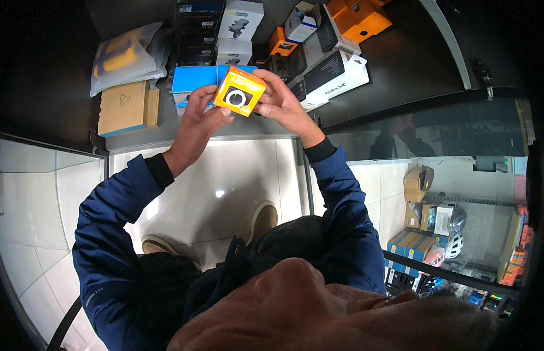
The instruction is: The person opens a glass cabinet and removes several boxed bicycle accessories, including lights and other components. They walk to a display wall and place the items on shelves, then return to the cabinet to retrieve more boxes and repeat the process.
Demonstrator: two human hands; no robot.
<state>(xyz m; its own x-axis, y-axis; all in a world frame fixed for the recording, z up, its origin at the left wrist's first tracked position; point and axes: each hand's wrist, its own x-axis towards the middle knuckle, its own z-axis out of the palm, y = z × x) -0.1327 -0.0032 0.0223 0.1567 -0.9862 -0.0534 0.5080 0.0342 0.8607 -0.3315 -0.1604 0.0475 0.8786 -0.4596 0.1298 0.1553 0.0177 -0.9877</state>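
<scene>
While you face the shelf (248, 130), a small yellow box (241, 92) sits gripped at the upper centre of the frame.
Your left hand (196, 124) clasps its left side, your right hand (288, 110) its right, partly covering a blue box (193, 79).

Orange-yellow box (241, 92) — tilted, held aloft, seemingly closed

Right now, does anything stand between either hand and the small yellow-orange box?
Nothing visible does: the left hand and right hand both touch the yellow-orange box directly, at opposite sides. The blue box shows behind it, not between it and the hands.
</scene>
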